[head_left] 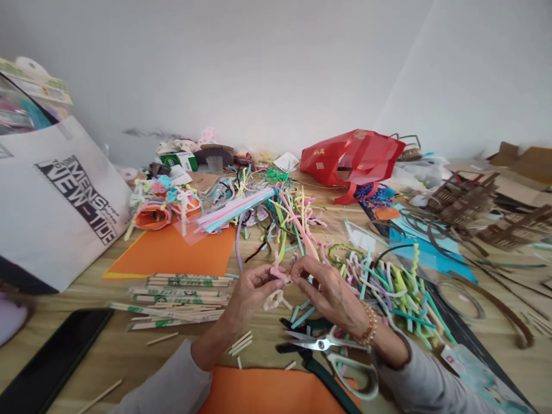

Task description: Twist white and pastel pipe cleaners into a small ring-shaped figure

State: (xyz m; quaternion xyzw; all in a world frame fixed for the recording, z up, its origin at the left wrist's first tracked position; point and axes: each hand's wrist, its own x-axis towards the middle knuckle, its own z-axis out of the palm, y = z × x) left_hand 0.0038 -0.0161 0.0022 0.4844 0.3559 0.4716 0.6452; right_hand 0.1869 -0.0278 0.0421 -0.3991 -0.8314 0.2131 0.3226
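Near the centre of the frame, one small pink fuzzy pipe-cleaner piece (pixel 277 267) is pinched between the thumb and forefinger of the left hand (pixel 252 290). Just to its right, the thumb and forefinger of the right hand (pixel 330 290) are brought almost together at the piece's end; whether anything is gripped between them cannot be told. One beaded gold-coloured bracelet (pixel 369 325) is worn on the right wrist. At lower centre, one pair of silver-bladed scissors with pale handles (pixel 321 344) is laid over one tool with dark green handles (pixel 330 385), by which one orange sheet (pixel 250 391) is partly covered. To the left of these, three short wooden stick pieces (pixel 240 343) are grouped on the wood-grained table (pixel 150 374). At middle left, paper-wrapped chopsticks with green print (pixel 179 298) are overlapped too closely to be counted, as are the multicoloured fuzzy stems (pixel 401 287) heaped at middle right. One white bag with black lettering (pixel 92 172) is seen at upper left, and one glossy red bag (pixel 323 155) at upper right of centre.
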